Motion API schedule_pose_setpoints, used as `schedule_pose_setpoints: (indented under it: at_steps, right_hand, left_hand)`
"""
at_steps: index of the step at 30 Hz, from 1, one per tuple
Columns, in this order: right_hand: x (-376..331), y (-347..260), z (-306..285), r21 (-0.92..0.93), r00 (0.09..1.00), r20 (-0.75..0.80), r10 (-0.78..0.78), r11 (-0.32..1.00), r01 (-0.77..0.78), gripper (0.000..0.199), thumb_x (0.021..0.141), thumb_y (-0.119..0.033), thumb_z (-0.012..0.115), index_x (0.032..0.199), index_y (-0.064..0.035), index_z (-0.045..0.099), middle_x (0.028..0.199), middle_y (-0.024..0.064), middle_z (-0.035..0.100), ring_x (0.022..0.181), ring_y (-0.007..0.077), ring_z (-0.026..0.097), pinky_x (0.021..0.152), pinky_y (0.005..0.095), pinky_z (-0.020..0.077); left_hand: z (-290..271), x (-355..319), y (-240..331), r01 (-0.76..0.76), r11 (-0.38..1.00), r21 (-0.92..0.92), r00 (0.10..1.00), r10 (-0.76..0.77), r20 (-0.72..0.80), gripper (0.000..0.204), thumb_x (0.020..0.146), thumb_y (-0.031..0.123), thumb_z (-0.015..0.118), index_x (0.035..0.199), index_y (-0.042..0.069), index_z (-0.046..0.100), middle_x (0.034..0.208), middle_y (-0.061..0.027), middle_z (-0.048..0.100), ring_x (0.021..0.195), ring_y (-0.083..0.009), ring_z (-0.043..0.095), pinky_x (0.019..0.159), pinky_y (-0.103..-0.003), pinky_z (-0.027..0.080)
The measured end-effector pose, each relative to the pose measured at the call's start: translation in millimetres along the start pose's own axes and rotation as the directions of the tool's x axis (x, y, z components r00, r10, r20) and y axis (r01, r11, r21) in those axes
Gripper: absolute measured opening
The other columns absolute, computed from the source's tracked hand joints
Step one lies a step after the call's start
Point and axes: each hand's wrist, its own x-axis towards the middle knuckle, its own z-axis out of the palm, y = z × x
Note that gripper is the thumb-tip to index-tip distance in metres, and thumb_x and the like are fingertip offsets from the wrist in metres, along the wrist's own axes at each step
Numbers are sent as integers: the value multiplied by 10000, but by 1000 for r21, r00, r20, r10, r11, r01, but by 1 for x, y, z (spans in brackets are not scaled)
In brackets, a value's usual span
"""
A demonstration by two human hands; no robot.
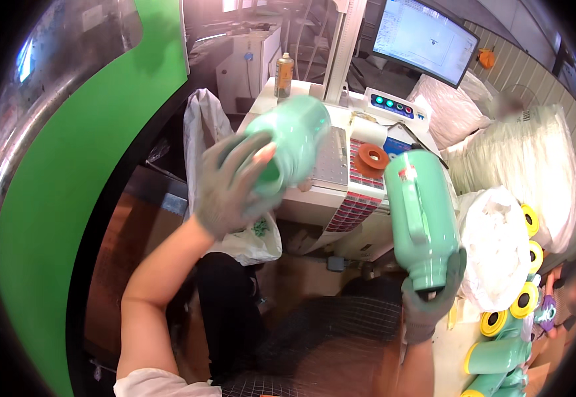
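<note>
My left hand [228, 185], in a grey glove, is closed on the neck end of a mint-green plastic jug [298, 129]. That jug is slightly blurred and tilted, its open mouth toward me, over the near part of a white work table [268, 102]. On the right, my gloved right hand [433, 294] grips a second mint-green jug [427, 205] by the neck. This one is upside down, with its moulded handle facing left and its base up. A strip of red printed labels [354, 213] hangs over the table edge between the jugs, below a brown-orange ring [371, 159].
A spray can [284, 76], a button panel [397, 106] and a monitor [427, 40] stand at the back. A white bag [496, 248] and yellow-capped green jugs [499, 356] are at right, near another person [569, 291]. Left is a green machine panel [56, 212]; an open sack [255, 245] holds green scraps.
</note>
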Motion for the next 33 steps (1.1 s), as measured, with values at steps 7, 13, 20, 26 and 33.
schedule_pose_setpoints:
  at_steps: [7,13,20,26,33]
  right_hand:
    - [105,-67,159,95,892,103,-441,897,432,863,713,-193,896,1520,-163,592,1576,252,509,1234,431,681,880,450,623]
    - [123,-87,306,-181,779,431,-456,802,570,706,877,-237,749,1545,-300,528,1665,183,414,1000,362,758,731,453,638]
    - [142,-98,336,-275,734,626,-263,807,523,719,969,-168,623,1618,-382,401,1753,162,258,1012,378,764,783,500,663]
    - [112,-112,286,-82,839,447,-311,919,384,844,912,-435,749,1652,-272,378,1687,219,352,1058,391,746,828,477,629]
    - [-36,-2,116,17,937,295,-186,982,189,655,877,-271,815,1449,-39,596,1432,198,613,1152,377,686,934,483,582]
  left_hand:
    - [-96,-89,110,561,157,-813,716,-584,381,919,726,259,991,1463,40,486,1334,-167,640,1134,-247,662,1006,-440,546]
    - [-64,-154,146,885,22,-465,430,-424,797,853,756,321,961,1452,43,555,1297,-118,688,1200,-239,678,1132,-411,481]
    - [-63,-146,138,883,159,-442,468,-379,798,782,730,273,961,1378,7,614,1231,-89,652,1149,-210,654,1089,-386,491]
    - [-65,-129,134,795,327,-511,603,-345,719,730,735,306,956,1337,35,644,1202,-136,676,1135,-313,663,1039,-427,516]
    - [-45,-132,148,866,-163,-472,373,-416,829,664,780,152,876,1371,15,604,1212,-82,652,1085,-209,641,979,-361,525]
